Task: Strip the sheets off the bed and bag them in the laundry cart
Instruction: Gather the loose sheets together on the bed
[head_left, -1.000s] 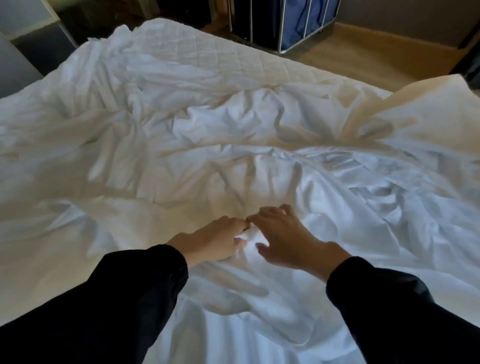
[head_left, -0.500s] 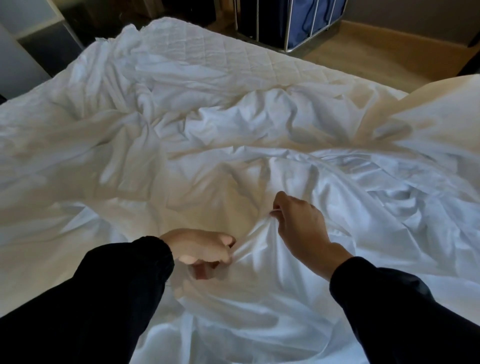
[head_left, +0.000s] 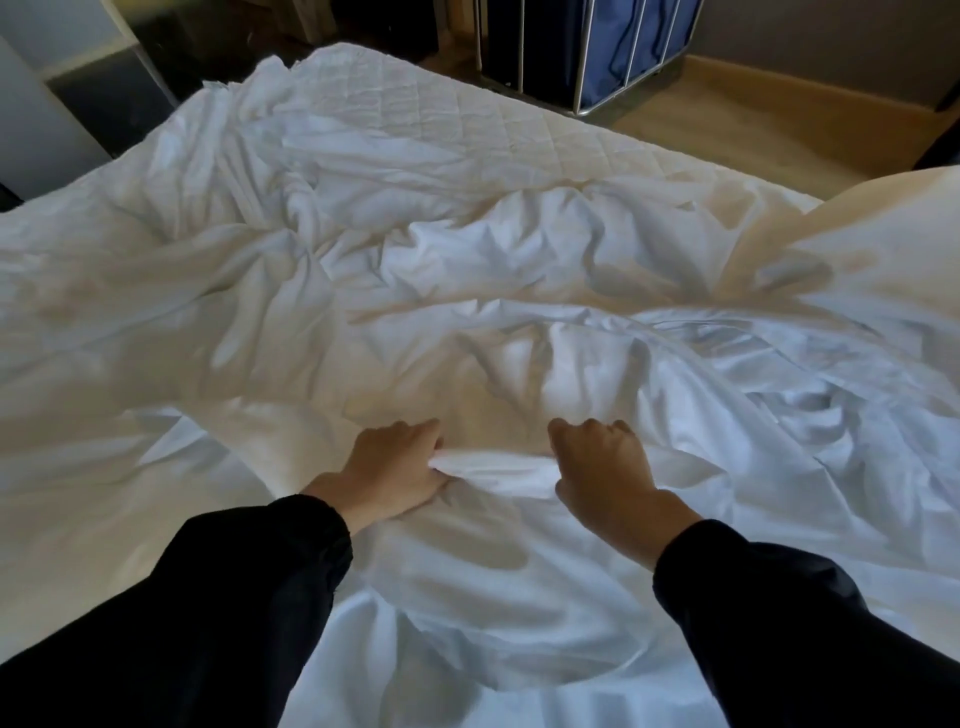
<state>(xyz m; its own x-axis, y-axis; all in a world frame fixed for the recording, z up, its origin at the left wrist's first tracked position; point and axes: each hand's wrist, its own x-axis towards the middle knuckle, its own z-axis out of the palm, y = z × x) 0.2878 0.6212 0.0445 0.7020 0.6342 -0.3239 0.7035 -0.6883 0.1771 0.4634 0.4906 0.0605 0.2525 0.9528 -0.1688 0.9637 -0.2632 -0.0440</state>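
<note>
White crumpled bed sheet (head_left: 467, 291) now runs as a short ridge between the two grips, which have drawn apart and level since half a second ago. It lies bunched over a white quilted mattress pad (head_left: 441, 119), bared far beyond the grips. Knuckles up, the left grip (head_left: 395, 470) and the right grip (head_left: 602, 467) each clench a fold of it, black sleeves (head_left: 234, 613) behind.

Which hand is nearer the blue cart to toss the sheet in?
Right hand, probably: it and the left hand both grip the sheet, but the cart stands beyond the bed on its side.
</note>
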